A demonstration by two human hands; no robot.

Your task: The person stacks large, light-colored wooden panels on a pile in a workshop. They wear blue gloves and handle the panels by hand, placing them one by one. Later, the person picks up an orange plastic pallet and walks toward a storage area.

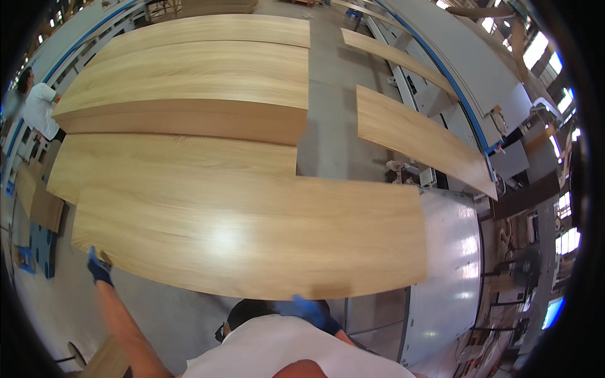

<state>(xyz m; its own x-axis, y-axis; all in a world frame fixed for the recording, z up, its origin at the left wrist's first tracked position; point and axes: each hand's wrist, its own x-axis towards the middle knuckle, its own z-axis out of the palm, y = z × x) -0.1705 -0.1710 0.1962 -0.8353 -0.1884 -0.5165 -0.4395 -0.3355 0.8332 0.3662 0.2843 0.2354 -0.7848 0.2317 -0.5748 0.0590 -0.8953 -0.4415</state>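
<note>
A long light wood-grain board (265,233) lies across in front of me, its right end over a metal table. My left hand (99,268), in a dark blue glove, grips the near edge by its left corner, with fingers partly hidden by the edge. My right hand (307,311), in a blue glove too, is at the middle of the near edge, close to my body. Motion smears its fingers, so whether it touches the board cannot be told. Under the board's far side lies another wood-grain board (170,151).
Behind stands a thick stack of boards (189,116). A metal-topped table (450,252) is at the right. Two boards, one near (416,135) and one far (397,57), lie along a machine with a blue rail. A person in white (41,110) stands far left.
</note>
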